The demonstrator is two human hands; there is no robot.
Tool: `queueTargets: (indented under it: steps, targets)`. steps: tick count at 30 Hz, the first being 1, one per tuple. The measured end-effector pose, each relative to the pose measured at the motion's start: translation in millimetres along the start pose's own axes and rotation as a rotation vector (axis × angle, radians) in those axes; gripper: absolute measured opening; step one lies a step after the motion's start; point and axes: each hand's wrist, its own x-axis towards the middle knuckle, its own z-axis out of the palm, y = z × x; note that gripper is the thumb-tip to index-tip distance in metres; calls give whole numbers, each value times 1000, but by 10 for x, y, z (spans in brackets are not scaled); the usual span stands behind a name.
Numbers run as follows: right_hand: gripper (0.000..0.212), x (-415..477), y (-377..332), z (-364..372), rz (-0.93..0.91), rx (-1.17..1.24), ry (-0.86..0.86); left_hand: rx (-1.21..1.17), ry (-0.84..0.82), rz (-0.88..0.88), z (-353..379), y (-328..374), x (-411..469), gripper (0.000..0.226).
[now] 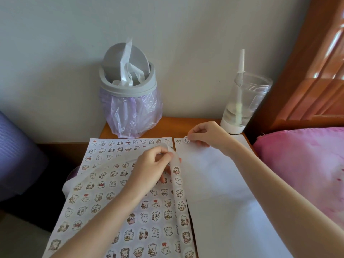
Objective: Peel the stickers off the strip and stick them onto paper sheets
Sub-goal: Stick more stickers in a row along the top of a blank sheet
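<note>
A paper sheet [96, 183] covered with several small bear stickers lies on the left of the table. Beside it on the right lies a nearly blank white sheet [219, 192] with one sticker [178, 141] in its top left corner. My left hand [150, 170] pinches the upper end of a translucent sticker strip [179, 198] that runs down between the two sheets. My right hand [206, 136] pinches a round bear sticker [186, 139] at the top edge of the white sheet, just right of the stuck one.
A small grey bin [128, 84] with a purple liner stands at the back of the wooden table [186, 125]. A clear cup with a straw [243, 101] stands at the back right. A pink pillow [305, 164] lies to the right, a purple mat [16, 157] to the left.
</note>
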Motion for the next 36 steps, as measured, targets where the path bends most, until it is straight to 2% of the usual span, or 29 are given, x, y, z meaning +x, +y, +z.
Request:
queueTargets:
  steps: [11, 17, 36]
  targets:
    - [13, 32, 36, 30, -38, -76, 5, 29, 24, 2, 1, -1, -2, 15]
    - [3, 48, 58, 61, -71, -134, 23, 48, 31, 0, 1, -7, 9, 16]
    - [4, 83, 128, 113, -115, -174, 80, 70, 27, 13, 4, -11, -1, 16]
